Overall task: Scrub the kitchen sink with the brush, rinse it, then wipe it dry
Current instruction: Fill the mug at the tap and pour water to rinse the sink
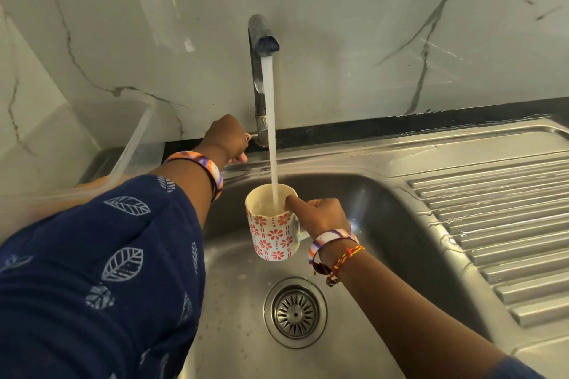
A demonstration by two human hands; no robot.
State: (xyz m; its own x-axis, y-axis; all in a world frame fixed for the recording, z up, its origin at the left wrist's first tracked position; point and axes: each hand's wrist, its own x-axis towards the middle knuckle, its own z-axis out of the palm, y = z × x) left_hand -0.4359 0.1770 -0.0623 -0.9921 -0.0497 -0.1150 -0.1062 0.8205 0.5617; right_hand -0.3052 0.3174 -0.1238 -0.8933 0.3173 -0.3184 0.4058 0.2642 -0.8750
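Observation:
A steel sink fills the lower middle, its round drain strainer near the front. A chrome tap rises at the back wall and pours a steady stream of water. The stream falls into a white mug with red flower prints, held upright over the basin. My right hand grips the mug by its handle, thumb on the rim. My left hand is curled round the tap's lever at the base. No brush or cloth is in view.
A ribbed steel draining board lies to the right of the basin, wet in places. A clear plastic container stands on the counter at the left. A marble-patterned wall backs the sink.

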